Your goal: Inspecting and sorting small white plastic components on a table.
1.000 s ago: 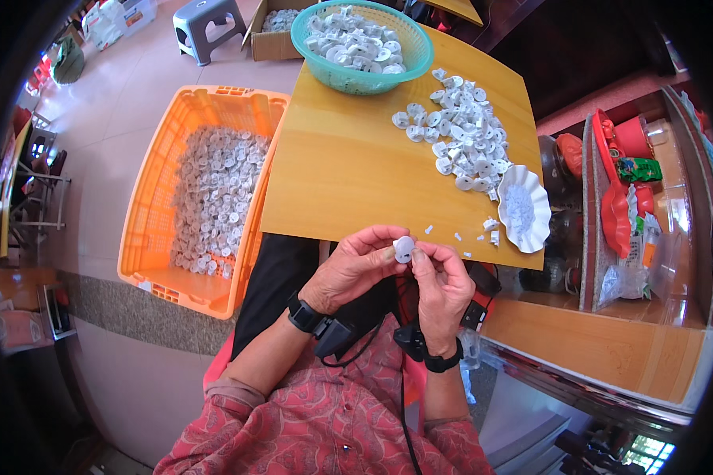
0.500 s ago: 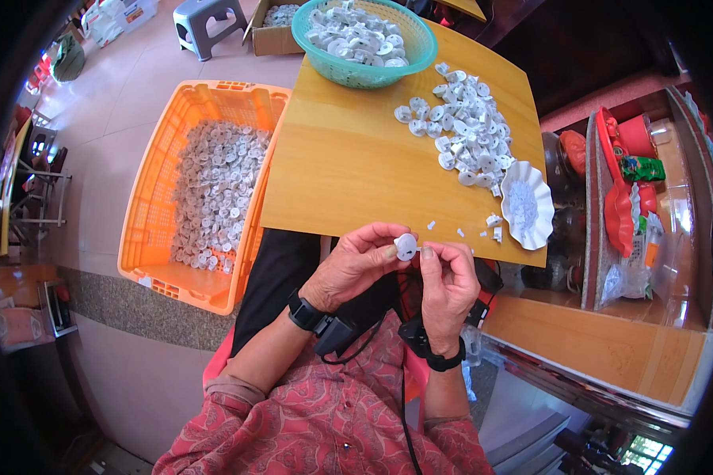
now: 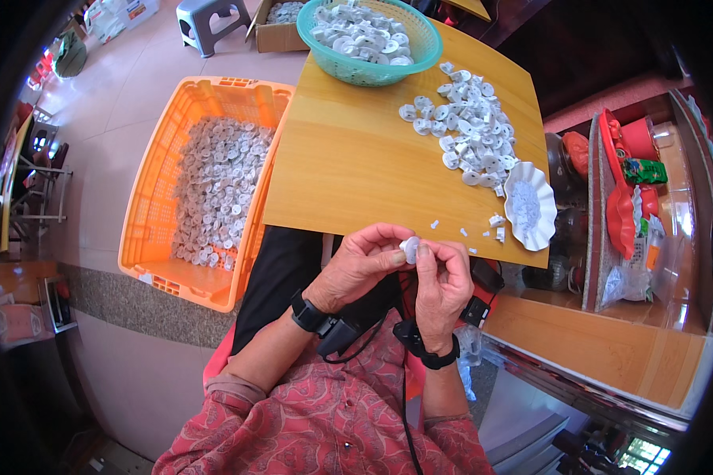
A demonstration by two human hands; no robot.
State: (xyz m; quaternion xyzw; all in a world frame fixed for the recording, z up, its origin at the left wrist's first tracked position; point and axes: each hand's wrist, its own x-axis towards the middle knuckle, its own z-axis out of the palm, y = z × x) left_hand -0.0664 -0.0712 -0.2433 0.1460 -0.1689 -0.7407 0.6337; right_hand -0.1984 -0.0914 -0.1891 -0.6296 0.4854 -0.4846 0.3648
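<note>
My left hand (image 3: 350, 271) pinches a small white round plastic part (image 3: 409, 249) between thumb and forefinger, just off the table's near edge. My right hand (image 3: 442, 285) is closed from the other side, its thumb and forefinger at the part's right edge; whether a smaller piece sits between them is hidden. Beyond them on the yellow table (image 3: 333, 166), a heap of similar white parts (image 3: 477, 131) spreads on the right. Nearer me lie several tiny white pieces (image 3: 463, 233). A white scalloped dish (image 3: 541, 237) holds many tiny pale pieces (image 3: 523, 202).
A teal plastic basket (image 3: 364, 75) full of white parts stands at the table's far edge. Left of the table, an orange crate (image 3: 152, 198) holds many more. Farther off are a grey stool (image 3: 202, 32) and a cardboard box (image 3: 281, 39). A shelf (image 3: 594, 198) with red items borders the right.
My right thumb has come in against the white round part, which has turned slightly and shifted a little right and down. The whole view has moved slightly.
</note>
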